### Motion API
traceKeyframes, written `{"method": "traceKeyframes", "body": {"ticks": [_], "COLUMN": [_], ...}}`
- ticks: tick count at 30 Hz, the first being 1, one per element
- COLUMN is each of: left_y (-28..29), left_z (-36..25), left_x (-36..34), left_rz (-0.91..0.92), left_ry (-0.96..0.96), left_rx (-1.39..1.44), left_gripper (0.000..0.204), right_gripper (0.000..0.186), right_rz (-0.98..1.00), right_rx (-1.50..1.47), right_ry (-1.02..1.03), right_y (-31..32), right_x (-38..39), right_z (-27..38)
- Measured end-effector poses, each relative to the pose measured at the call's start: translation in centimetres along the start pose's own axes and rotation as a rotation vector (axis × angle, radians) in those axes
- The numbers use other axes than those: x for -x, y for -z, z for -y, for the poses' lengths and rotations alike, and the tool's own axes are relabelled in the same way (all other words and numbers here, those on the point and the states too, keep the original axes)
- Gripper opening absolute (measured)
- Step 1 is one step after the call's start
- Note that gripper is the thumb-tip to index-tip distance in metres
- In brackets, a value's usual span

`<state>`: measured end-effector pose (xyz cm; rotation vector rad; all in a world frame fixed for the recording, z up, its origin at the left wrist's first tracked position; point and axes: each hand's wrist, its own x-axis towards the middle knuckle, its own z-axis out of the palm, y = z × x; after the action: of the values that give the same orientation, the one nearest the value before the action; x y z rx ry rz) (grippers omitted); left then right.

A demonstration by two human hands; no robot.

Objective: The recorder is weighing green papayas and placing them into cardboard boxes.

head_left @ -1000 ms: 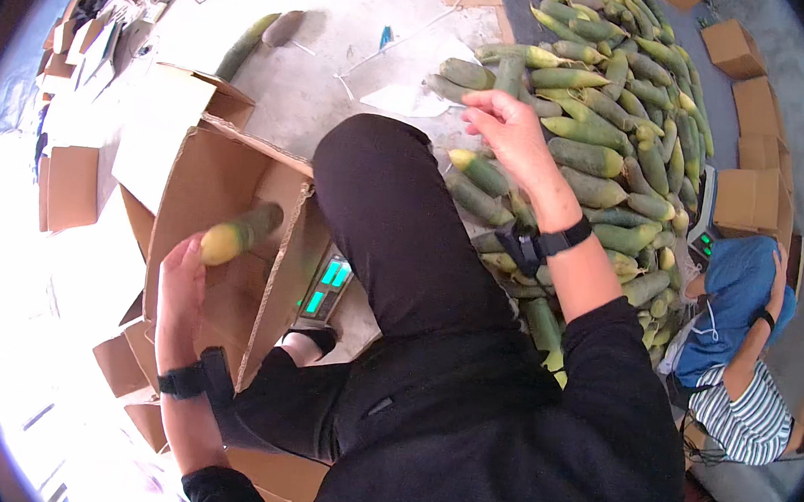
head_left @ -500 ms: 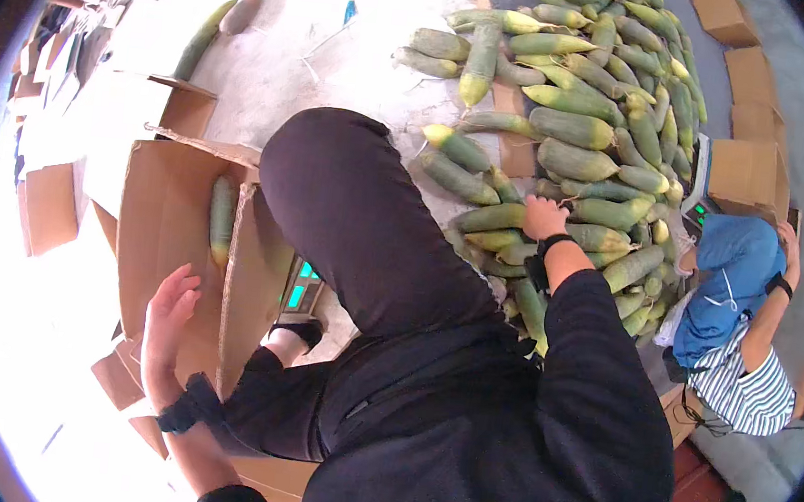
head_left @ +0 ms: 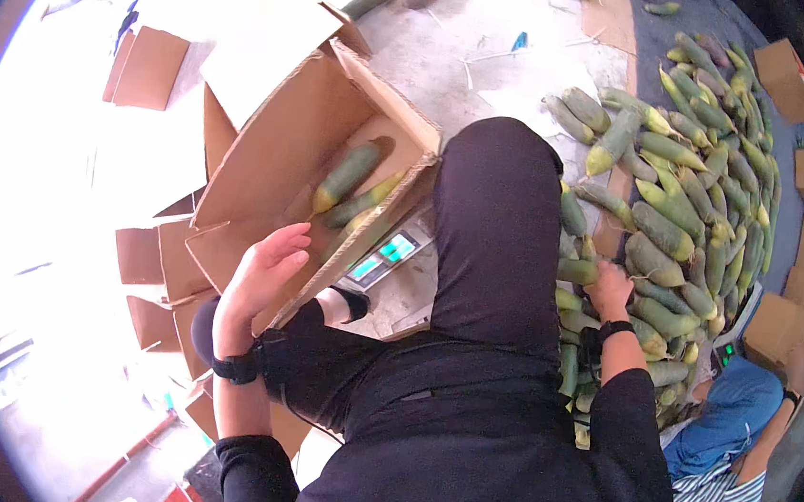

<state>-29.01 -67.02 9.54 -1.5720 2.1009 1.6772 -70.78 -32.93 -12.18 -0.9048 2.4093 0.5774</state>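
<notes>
At far left, a folded brown carton (head_left: 153, 69) stands on the pale floor. The left hand (head_left: 270, 263) is empty, fingers loosely spread and half curled, just above the near end of a large open cardboard box (head_left: 273, 135). One second earlier this hand held a radish over the box; that hold is now released, leaving the hand free. Inside the box, a green radish (head_left: 350, 172) lies beside others partly screened by the box wall. A scale with lit green displays (head_left: 382, 259) is beside the box. The right hand (head_left: 610, 288) is down in the radish pile (head_left: 662, 233), fingers bent against the end of one radish (head_left: 573, 272); whether it grips cannot be determined. At far right sits a co-worker in blue trousers (head_left: 728, 404).
</notes>
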Motion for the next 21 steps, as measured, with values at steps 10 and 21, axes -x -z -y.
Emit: {"method": "traceKeyframes", "body": {"ticks": [10, 21], "left_y": [1.4, 1.9], "left_z": [2.2, 1.6], "left_x": [1.7, 2.2], "left_rz": [-0.146, -0.555], "left_ry": [-0.094, -0.328], "left_rx": [0.035, 0.085], "left_gripper": [0.039, 0.052], "right_gripper": [0.061, 0.046], "right_rz": [-0.742, -1.177], "right_rx": [-0.249, -0.406], "right_ry": [0.135, 0.970], "right_y": [16.6, 35.0], "right_x": [0.3, 8.9], "right_z": [-1.0, 16.8]}}
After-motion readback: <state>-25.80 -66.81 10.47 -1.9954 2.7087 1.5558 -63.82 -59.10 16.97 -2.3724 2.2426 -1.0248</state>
